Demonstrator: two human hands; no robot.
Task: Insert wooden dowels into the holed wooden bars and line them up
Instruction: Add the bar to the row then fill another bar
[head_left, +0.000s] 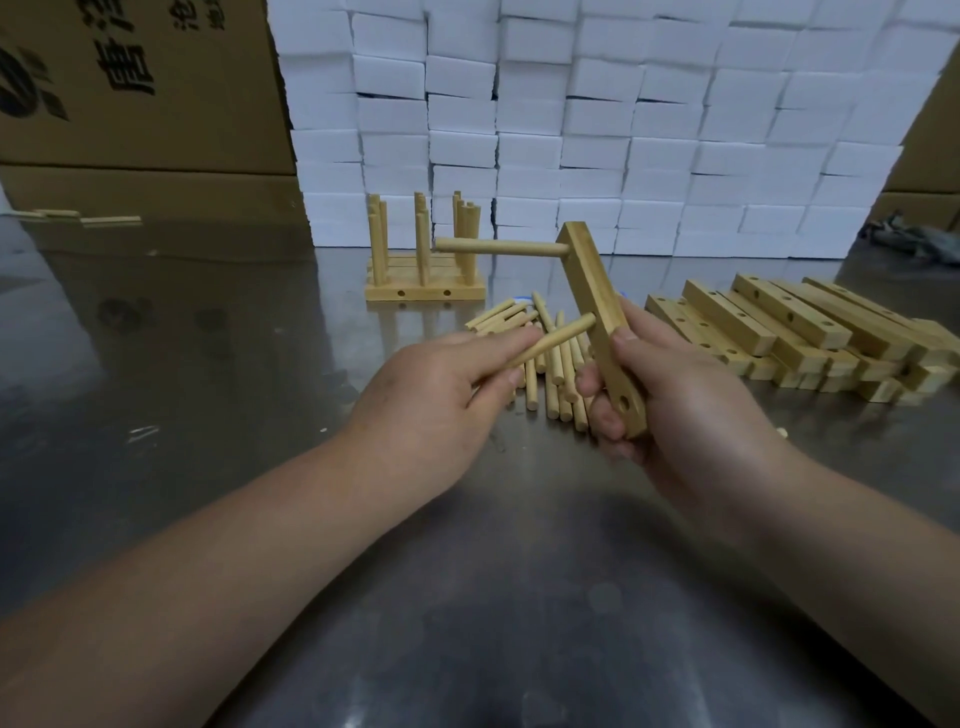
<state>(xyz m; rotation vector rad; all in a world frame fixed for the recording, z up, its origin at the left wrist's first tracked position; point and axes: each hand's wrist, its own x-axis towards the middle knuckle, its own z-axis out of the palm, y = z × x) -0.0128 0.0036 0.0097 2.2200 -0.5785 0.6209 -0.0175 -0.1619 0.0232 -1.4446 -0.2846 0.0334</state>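
My right hand (680, 400) grips a holed wooden bar (597, 312) by its lower half and holds it tilted above the table. One dowel (501, 247) sticks out to the left from the bar's top hole. My left hand (441, 384) pinches a second dowel (550, 340) whose tip meets the bar's middle. An empty hole shows near the bar's lower end. Loose dowels (553, 374) lie in a pile beneath my hands. Finished bars with upright dowels (423, 260) stand side by side further back.
A heap of bare holed bars (800, 332) lies at the right. A wall of white boxes (597, 130) rises behind, with cardboard cartons (135, 93) at the left. Two stray dowels (88, 218) lie at the far left of the steel table (208, 364).
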